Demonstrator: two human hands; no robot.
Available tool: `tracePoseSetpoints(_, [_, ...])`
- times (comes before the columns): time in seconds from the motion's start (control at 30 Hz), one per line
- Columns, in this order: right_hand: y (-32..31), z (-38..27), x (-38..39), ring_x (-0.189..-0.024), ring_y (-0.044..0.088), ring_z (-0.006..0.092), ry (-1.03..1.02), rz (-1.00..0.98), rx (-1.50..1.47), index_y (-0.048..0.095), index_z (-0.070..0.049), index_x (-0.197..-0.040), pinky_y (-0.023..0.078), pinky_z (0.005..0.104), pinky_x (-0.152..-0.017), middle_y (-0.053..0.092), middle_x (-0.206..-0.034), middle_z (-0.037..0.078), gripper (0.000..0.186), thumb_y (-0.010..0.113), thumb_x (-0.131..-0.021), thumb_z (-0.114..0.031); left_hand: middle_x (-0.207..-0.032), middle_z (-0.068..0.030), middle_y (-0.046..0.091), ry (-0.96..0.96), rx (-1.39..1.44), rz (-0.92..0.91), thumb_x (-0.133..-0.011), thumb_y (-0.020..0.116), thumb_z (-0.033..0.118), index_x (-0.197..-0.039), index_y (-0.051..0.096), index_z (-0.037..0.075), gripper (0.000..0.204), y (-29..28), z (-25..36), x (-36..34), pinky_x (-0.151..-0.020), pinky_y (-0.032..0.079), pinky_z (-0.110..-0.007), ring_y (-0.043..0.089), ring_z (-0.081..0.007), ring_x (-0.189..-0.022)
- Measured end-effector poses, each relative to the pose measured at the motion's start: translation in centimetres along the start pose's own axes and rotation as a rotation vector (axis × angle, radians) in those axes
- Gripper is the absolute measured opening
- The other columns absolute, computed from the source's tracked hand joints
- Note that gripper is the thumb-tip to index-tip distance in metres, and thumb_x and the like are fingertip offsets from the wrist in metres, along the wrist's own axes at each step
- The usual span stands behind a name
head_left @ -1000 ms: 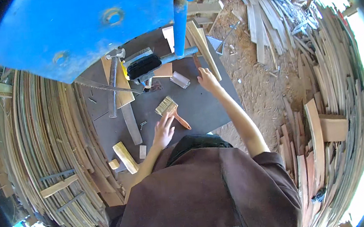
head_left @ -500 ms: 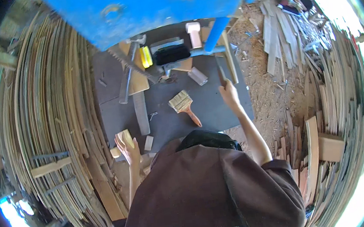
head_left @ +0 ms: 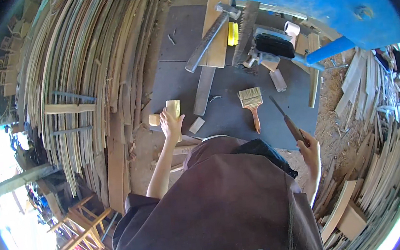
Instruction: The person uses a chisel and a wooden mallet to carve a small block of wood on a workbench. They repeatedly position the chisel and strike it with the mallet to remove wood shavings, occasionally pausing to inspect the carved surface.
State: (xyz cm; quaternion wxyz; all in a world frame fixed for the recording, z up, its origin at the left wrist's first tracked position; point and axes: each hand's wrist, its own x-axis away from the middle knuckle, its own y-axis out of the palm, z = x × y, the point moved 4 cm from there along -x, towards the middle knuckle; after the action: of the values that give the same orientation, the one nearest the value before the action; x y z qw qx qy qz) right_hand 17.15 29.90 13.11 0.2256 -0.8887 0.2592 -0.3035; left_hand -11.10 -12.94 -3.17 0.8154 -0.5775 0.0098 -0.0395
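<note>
At the near left of the dark table, my left hand (head_left: 172, 125) grips a pale wooden block (head_left: 173, 107), fingers on one side and thumb on the other. A smaller wood piece (head_left: 154, 119) lies just left of it. My right hand (head_left: 309, 149), at the table's near right edge, is closed round the brown handle of a long thin tool (head_left: 292, 124). Its narrow dark shaft points away from me over the table; whether it is a file or a chisel I cannot tell. Between my hands lie a wide paintbrush (head_left: 250, 102) and a small grey-brown block (head_left: 197, 125).
On the dark table (head_left: 230, 115) are a hammer (head_left: 208, 40), a handsaw (head_left: 247, 31), a yellow object (head_left: 233, 33), a black oblong object (head_left: 274, 45) and boards. A blue panel (head_left: 323, 7) overhangs the far right. Stacked wood strips (head_left: 83, 64) line the left; offcuts (head_left: 357, 83) cover the right.
My view has turned, so the table appears farther right. My right hand has drawn the thin tool back toward me to the table's edge. My left hand has closed on the wooden block.
</note>
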Motion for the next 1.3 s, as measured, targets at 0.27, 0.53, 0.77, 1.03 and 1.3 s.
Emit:
tracePoseSetpoints(0.27, [1.5,-3.8,0.1,-0.075,0.063,0.0221,-0.131,-0.067,0.160,0.058,0.006,-0.121,0.050,0.0331,-0.072,0.065,-0.088,0.023,0.045,0.059,-0.078,-0.008,-0.110,-0.0195,0.054,0.247,0.120,0.049,-0.064,0.083,0.020,-0.124,0.048,0.001,0.072,0.1,0.8,-0.3,-0.089,0.043,-0.047,0.052,-0.0372,-0.103])
tracePoseSetpoints(0.53, [1.1,-4.5,-0.3,-0.075,0.063,0.0221,-0.119,-0.129,0.193,0.058,-0.003,-0.123,0.050,0.0337,-0.074,0.065,-0.088,0.022,0.043,0.060,-0.080,-0.008,-0.118,-0.0111,0.053,0.584,0.331,-0.219,-0.064,0.080,0.014,-0.135,0.050,0.016,0.077,-2.1,12.6,0.7,-0.094,0.045,-0.046,0.050,-0.0338,-0.108])
tracePoseSetpoints(0.77, [0.2,-4.4,1.0,-0.079,0.067,0.0269,-0.193,-0.085,0.229,0.057,-0.004,-0.125,0.051,0.0352,-0.073,0.067,-0.090,0.022,0.042,0.068,-0.085,-0.013,-0.113,-0.0090,0.049,0.904,0.290,-0.478,-0.067,0.078,0.016,-0.142,0.045,0.022,0.082,3.3,21.8,4.1,-0.097,0.041,-0.045,0.048,-0.0306,-0.109])
tracePoseSetpoints(1.03, [-1.6,-2.5,5.6,-0.083,0.066,0.0357,-0.010,0.077,0.330,0.058,-0.004,-0.123,0.051,0.0388,-0.075,0.066,-0.095,0.023,0.044,0.069,-0.082,-0.014,-0.113,-0.0083,0.050,1.218,0.280,-0.597,-0.065,0.083,0.023,-0.141,0.047,0.018,0.084,8.2,28.6,7.9,-0.096,0.041,-0.045,0.048,-0.0291,-0.110])
tracePoseSetpoints(1.3, [-1.4,-1.0,7.1,-0.086,0.067,0.0369,-0.029,0.157,0.278,0.059,-0.003,-0.120,0.050,0.0404,-0.077,0.066,-0.096,0.022,0.042,0.067,-0.080,-0.012,-0.116,-0.0087,0.053,1.324,0.187,-0.605,-0.067,0.082,0.017,-0.141,0.045,0.013,0.082,9.7,29.7,10.5,-0.096,0.040,-0.043,0.052,-0.0293,-0.109])
